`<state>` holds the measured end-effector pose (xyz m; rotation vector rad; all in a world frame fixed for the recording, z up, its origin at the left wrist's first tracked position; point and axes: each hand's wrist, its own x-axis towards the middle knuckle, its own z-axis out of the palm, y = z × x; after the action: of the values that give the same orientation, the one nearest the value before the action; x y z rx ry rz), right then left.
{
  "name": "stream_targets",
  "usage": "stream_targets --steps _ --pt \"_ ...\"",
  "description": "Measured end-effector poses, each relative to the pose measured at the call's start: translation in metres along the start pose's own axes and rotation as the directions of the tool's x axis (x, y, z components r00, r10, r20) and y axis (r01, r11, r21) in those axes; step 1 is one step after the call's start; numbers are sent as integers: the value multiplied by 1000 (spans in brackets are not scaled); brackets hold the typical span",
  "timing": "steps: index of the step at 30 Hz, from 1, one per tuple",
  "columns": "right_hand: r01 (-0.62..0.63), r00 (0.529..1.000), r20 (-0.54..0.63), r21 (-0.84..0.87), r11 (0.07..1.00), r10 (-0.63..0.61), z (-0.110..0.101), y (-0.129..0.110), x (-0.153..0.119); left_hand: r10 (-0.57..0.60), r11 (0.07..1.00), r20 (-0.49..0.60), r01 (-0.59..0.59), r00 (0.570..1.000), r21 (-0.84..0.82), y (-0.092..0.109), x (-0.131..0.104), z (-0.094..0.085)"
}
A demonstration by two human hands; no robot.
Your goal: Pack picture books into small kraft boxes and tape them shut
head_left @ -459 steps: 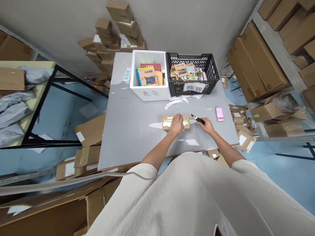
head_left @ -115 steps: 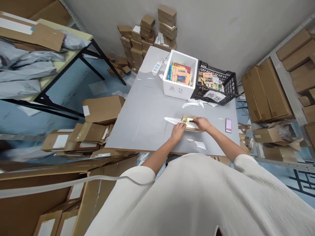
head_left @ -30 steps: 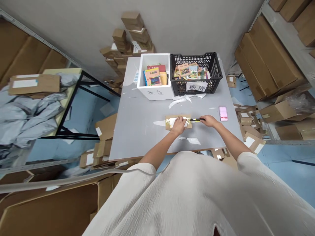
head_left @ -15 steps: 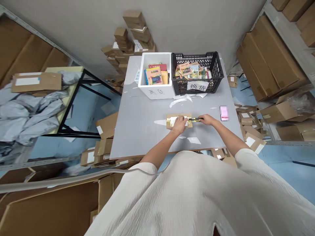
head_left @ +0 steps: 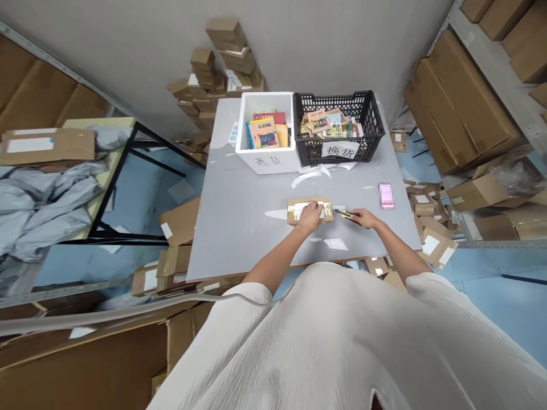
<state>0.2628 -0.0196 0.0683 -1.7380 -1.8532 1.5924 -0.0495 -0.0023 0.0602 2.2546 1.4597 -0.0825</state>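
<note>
Two hands at work here, both near the middle of the surface [head_left: 231,228], closer to its near edge than the far one. The left hand [head_left: 311,216] is partly open, fingers laid over the top of a small taped box [head_left: 294,213], probably so it doesn't slide around. Can't tell if the thumb wraps the side. The right hand [head_left: 364,217] is closed round the handle of a black and yellow knife [head_left: 349,216], tip pointing at the box's right end. Holding it that far back keeps the fingers off the blade, I guess. Tip's right beside the box, can't tell if it touches.

Phone [head_left: 387,196] lies face up by the right edge, easy to glance at and out of the knife's way.

Containers: white bin [head_left: 268,162] at the far edge, black crate [head_left: 304,149] tucked against it toward the far right corner. Bin has bright books [head_left: 262,134] in it; crate has a jumbled pile of booklets [head_left: 318,122]. Both have handwriting facing the person, so presumably they're for sorting.
</note>
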Motion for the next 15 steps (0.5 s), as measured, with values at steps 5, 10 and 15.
stream_targets --steps 5,10,15 --pt "-64 980 -180 101 993 82 -1 -2 -11 -19 999 -59 16 998 -45 0 0 -2" --pt "-15 981 -192 33 999 21 7 -11 -15 -92 993 -122 82 988 -83 -1 7 -5" --pt "102 963 -210 -289 952 -167 13 -21 -16 -94 994 -149 85 984 -66 -2 13 -2"
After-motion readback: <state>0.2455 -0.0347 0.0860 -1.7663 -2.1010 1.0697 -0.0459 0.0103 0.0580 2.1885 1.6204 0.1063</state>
